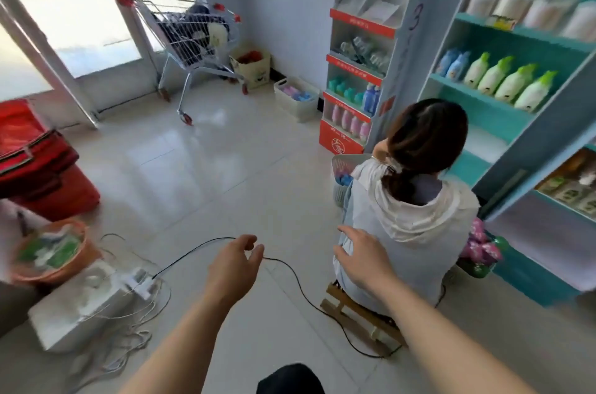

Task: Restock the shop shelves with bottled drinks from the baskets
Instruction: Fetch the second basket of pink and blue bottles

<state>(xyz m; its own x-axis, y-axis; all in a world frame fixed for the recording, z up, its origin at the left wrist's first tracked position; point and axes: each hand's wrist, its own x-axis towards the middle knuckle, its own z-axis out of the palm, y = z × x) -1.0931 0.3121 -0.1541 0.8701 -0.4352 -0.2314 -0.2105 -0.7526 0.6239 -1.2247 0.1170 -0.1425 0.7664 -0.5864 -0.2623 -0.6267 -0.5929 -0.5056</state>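
**A:** Where are the hands?

**B:** Both reach forward over the floor (pixel 193 174). The left hand (pixel 233 264) has loosely curled fingers, with thumb and forefinger close together. A black cable (pixel 206 242) runs in behind it and comes out by the thumb. I cannot tell whether the hand pinches the cable or only hangs above it.

**A:** And the right hand?

**B:** The right hand (pixel 364 259) is palm down with fingers spread and relaxed, holding nothing. Just beyond it a person (pixel 412 232) in a white hoodie sits on a wooden stool (pixel 351 309), back turned.

**A:** Where are the drinks?

**B:** Green-capped bottles (pixel 509 84) stand in a row on the teal shelf (pixel 477 103), well beyond the right hand and to its right. A red rack (pixel 361 19), far ahead of that hand, holds more bottles on its lower tiers.

**A:** And the baskets?

**B:** An orange basket (pixel 80 259) of green and white packs sits well left of the left hand, near a power strip (pixel 142 284). A white basket (pixel 290 109) of bottles stands far ahead on the floor, just left of the rack. A cart (pixel 193 35) is farther off, ahead of the left hand.
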